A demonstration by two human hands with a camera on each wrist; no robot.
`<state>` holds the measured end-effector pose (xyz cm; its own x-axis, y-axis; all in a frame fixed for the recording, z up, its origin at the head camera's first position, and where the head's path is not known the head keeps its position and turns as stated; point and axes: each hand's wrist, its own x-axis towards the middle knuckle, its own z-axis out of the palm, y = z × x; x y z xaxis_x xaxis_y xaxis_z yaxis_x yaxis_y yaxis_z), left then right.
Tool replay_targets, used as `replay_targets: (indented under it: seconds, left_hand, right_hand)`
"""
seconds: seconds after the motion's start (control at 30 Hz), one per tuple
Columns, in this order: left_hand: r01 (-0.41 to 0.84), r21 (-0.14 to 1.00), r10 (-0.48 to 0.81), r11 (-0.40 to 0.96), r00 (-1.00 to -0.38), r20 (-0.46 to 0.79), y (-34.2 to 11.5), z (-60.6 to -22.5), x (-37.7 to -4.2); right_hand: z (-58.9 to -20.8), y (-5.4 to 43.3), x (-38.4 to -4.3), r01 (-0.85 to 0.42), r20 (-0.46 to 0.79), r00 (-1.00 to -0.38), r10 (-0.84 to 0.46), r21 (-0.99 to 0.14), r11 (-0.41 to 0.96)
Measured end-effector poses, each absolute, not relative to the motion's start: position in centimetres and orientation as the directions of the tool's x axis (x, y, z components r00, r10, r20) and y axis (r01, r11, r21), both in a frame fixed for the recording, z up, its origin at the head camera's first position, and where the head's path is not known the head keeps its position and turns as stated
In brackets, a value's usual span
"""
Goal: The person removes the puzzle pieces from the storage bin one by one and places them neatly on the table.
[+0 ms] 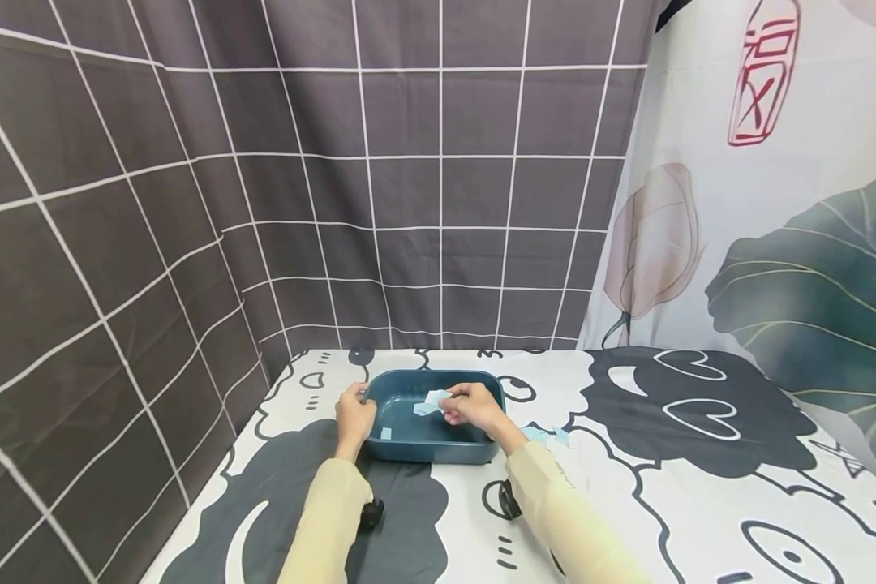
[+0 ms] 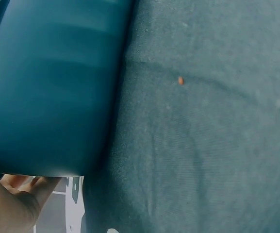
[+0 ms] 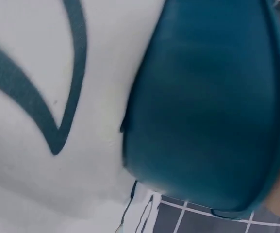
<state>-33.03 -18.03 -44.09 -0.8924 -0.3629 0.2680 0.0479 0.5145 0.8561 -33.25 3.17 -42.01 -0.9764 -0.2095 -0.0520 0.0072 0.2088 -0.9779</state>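
A dark teal rectangular basin (image 1: 431, 453) stands on the cloth-covered table in the head view. My left hand (image 1: 354, 418) grips its left rim, and in the left wrist view the fingers reach behind the basin's end. Over the basin's right half, my right hand (image 1: 474, 405) pinches a pale blue scrap (image 1: 438, 397), thin like paper or cloth. A second pale scrap (image 1: 425, 410) shows just below it, overlapping it in this view. Another small scrap (image 1: 386, 433) lies inside at the front left. In the right wrist view the basin wall hides most of the right hand.
More pale blue scraps (image 1: 536, 435) lie on the table right of the basin, partly behind the right forearm. The tablecloth (image 1: 701, 503) has black-and-white cartoon prints. A dark grid-patterned curtain (image 1: 438, 195) hangs behind and to the left, a floral one (image 1: 672, 243) at the right.
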Motion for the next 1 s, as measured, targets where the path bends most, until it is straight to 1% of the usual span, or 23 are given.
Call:
replay_targets:
  seconds: [0.13, 0.37, 0.63, 1.0]
  left_hand:
    - [0.042, 0.863, -0.371, 0.503, -0.892, 0.260, -18.1, -44.3, -33.1]
    - [0.044, 0.870, -0.369, 0.492, -0.894, 0.253, -18.1, -44.3, -33.1]
    - [0.055, 0.872, -0.365, 0.486, -0.894, 0.260, -18.3, -43.9, -33.1]
    - [0.045, 0.870, -0.354, 0.491, -0.902, 0.246, -18.5, -44.1, -33.1]
  right_hand:
    - [-41.6, 3.6, -32.9, -0.005, -0.031, -0.977, -0.211, -0.986, 0.168]
    - [-41.3, 5.6, -32.5, -0.013, -0.023, -0.985, -0.169, -0.978, 0.206]
    - [-40.5, 8.5, -32.4, -0.028, 0.002, -0.993, -0.122, -0.978, 0.208]
    - [-41.8, 14.5, -32.0, 0.081, -0.083, -0.996, -0.017, -0.988, 0.129]
